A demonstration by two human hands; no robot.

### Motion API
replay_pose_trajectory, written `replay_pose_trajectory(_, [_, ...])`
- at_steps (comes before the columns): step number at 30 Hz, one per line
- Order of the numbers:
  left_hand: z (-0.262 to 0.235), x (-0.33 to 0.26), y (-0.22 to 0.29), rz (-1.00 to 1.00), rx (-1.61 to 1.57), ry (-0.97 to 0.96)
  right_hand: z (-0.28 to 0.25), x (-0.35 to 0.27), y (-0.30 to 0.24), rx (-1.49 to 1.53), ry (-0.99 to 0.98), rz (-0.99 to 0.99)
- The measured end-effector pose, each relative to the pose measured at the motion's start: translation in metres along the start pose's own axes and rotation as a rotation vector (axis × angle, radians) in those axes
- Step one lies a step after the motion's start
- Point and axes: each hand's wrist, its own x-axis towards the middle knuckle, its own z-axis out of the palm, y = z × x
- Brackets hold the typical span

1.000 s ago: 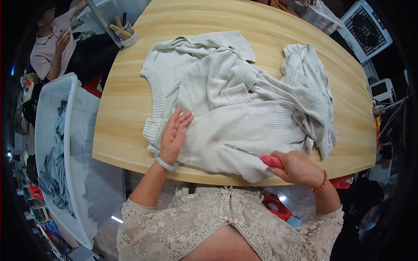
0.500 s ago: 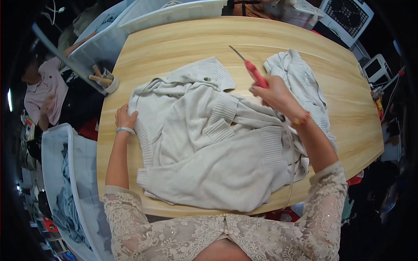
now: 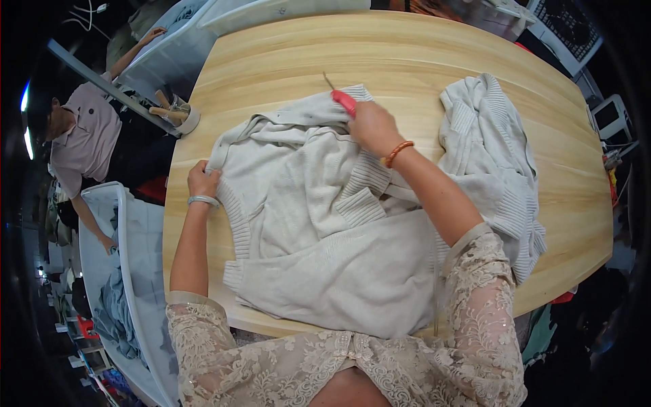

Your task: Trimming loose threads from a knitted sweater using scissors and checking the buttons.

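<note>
1. The left head camera looks steeply down from above the near side of the wood-grain table [image 3: 285,54].
2. It faces across the table, toward its far edge.
3. Set close, its fisheye width takes in nearly the whole tabletop.

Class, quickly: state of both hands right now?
Left hand: touching the pale sweater; grip cannot be told.
Right hand: closed, holding the red-handled tool.

Garment [image 3: 332,281]: matt knit cloth, ribbed edges. Tool [image 3: 341,98]: handle looks smooth plastic, shaft looks metal. Table [image 3: 271,57]: smooth, wood-grained surface. Bin [image 3: 123,227]: smooth plastic. Sleeve [image 3: 485,298]: sheer cloth, raised lace.
</note>
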Motion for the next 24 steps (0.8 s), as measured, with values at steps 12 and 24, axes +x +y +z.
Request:
replay_pose_trajectory(12, [-0.098, -0.203, 0.071, 0.841, -0.084, 0.079, -0.244, -0.228, 0.055, -0.032, -0.086, -0.097])
replay_pose_trajectory(24, [-0.069, -0.254, 0.033, 0.641, -0.139, -0.144, -0.175, -0.343, -0.005, -0.104, -0.147, 0.092])
